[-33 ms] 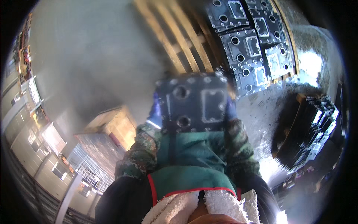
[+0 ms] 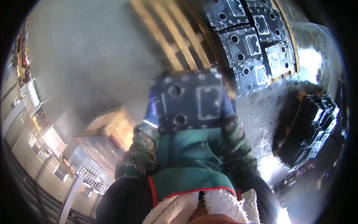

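A black metal cover plate (image 2: 188, 100) is held in front of my green apron, somewhat blurred. Bolt holes line its edge, two round openings sit on its left part, and a raised rectangular frame is on its right. My left hand (image 2: 152, 111), in a blue glove, grips the plate's left edge. On the opposite edge my right hand (image 2: 228, 106), gloved in blue too, has hold of it. The plate hides most of the fingers of both hands. Beyond it, similar black plates (image 2: 242, 46) lie in rows on a wooden pallet (image 2: 188, 35), whose left slats are bare.
A tall stack of dark plates (image 2: 313, 130) stands on the floor to the right. At the left are a wooden crate (image 2: 115, 125) and a wire mesh cage (image 2: 91, 170). Grey floor (image 2: 82, 56) stretches across the far left.
The plate and both my hands have shifted slightly to the left. My grip on the plate looks the same.
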